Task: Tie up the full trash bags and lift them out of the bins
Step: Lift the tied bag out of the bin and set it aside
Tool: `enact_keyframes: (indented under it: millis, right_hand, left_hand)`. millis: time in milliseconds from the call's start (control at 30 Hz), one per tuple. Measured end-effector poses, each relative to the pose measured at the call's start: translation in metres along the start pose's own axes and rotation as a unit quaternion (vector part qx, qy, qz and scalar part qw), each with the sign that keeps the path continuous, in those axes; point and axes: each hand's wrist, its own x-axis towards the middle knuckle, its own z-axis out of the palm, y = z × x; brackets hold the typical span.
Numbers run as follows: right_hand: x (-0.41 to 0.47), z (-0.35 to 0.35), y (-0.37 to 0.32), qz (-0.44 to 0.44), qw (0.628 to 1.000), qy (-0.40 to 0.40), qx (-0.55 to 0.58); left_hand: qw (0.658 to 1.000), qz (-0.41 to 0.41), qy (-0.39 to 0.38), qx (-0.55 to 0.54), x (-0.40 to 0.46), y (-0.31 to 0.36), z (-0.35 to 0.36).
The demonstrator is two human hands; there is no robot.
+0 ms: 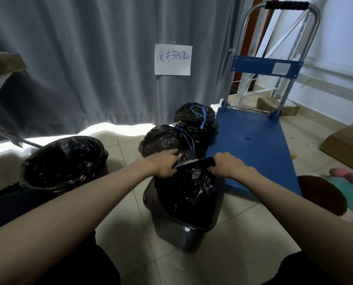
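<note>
The black trash bag (189,190) stood in the dark bin (171,227) on the tiled floor (128,239), its mouth stretched between two grips: the left hand (164,164) and right hand (226,164) each clenched its top edge. Just behind sat two tied bags (194,120) with blue strings, beside a blue cart (253,149); left stood another lined bin (62,161).

Both arms reach forward — left hand (165,163) and right hand (226,164) level, fingers curled tight.

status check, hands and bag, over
Left hand and right hand both grip the black trash bag top. Bag untied, in its bin. Nothing blocking.
</note>
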Motion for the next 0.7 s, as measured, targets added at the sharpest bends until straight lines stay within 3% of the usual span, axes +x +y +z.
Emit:
enact_keyframes:
  millis: [100,200,300,400,533,633,700]
  right_hand:
    - [0.007,0.001,0.0,-0.014,1.0,-0.002,0.003]
    - [0.013,0.004,0.003,-0.031,0.999,-0.036,0.024]
    - [0.016,0.003,0.007,-0.026,0.995,-0.09,0.042]
    - [0.02,0.002,0.012,-0.02,0.997,-0.057,0.052]
    - [0.024,0.0,0.015,-0.028,0.984,0.122,0.127]
    - [0.017,0.002,0.013,-0.062,0.958,0.244,0.138]
    - [0.012,0.003,0.012,-0.085,0.952,0.273,0.109]
  left_hand:
    - [0.993,-0.005,-0.112,-0.034,0.005,0.006,0.024]
    - [0.964,-0.048,-0.251,-0.075,0.004,0.02,0.031]
    - [0.954,-0.045,-0.283,-0.087,0.008,0.02,0.025]
    - [0.989,-0.048,-0.134,-0.028,0.011,0.011,0.005]
    - [0.989,-0.056,0.118,-0.065,0.011,-0.003,-0.014]
    - [0.969,-0.043,0.214,-0.114,0.012,-0.011,-0.013]
    - [0.962,-0.04,0.245,-0.111,0.009,-0.011,-0.012]
